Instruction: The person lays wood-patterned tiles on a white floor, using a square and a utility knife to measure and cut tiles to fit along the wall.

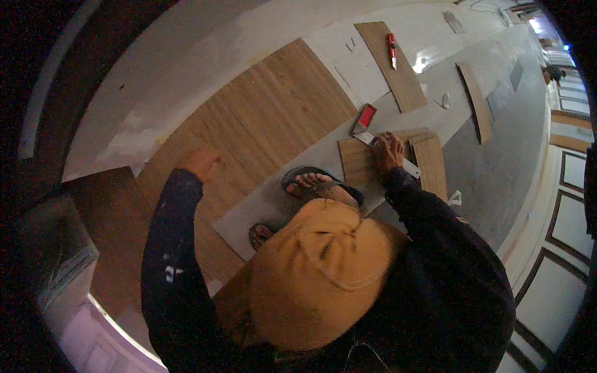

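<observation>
My right hand [388,154] is over the metal blade of a try square [365,117] with a red-faced handle, fingers bent down onto it. The square lies across a short wood-look plank piece [357,163]. Another cut piece [430,163] sits against its right side. To the left, my left hand [200,163] is low over the laid wood-look planks [267,105], its fingers curled in. Whether anything is inside those fingers is hidden. My sandalled foot [317,183] is between the hands, on the grey floor strip [249,217].
A red utility knife [392,51] lies on a loose plank [398,78] ahead. Farther right is another narrow plank [474,102]. A pale wall [155,81] borders the laid planks on the left. White panels with dark trim [566,217] line the right.
</observation>
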A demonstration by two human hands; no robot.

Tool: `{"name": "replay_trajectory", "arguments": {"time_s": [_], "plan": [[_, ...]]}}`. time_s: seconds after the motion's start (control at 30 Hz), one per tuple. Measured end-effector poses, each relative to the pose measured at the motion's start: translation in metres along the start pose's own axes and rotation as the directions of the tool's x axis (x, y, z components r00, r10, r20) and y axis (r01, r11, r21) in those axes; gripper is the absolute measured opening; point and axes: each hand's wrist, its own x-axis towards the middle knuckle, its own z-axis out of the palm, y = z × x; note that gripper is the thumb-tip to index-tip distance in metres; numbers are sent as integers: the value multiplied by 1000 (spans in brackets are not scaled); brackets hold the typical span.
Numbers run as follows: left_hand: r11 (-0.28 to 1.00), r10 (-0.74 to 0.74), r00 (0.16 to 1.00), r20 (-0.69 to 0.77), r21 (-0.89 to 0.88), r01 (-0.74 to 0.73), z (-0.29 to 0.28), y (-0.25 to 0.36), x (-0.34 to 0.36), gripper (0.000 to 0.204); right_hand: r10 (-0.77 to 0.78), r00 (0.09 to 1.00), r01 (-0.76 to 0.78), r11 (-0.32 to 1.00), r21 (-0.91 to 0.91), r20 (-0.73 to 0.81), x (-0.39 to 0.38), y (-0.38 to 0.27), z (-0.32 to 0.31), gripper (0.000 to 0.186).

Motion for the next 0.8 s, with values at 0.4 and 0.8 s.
{"name": "replay_trajectory", "arguments": {"time_s": [0.4,0.8], "plan": [[869,472,870,142,94,-487,10,87,112,25,257,953,-225,955,-195,161,22,-39,-76,38],[729,336,892,301,517,-449,-43,74,255,27,468,883,-452,828,-332,-38,4,0,-411,49]]}}
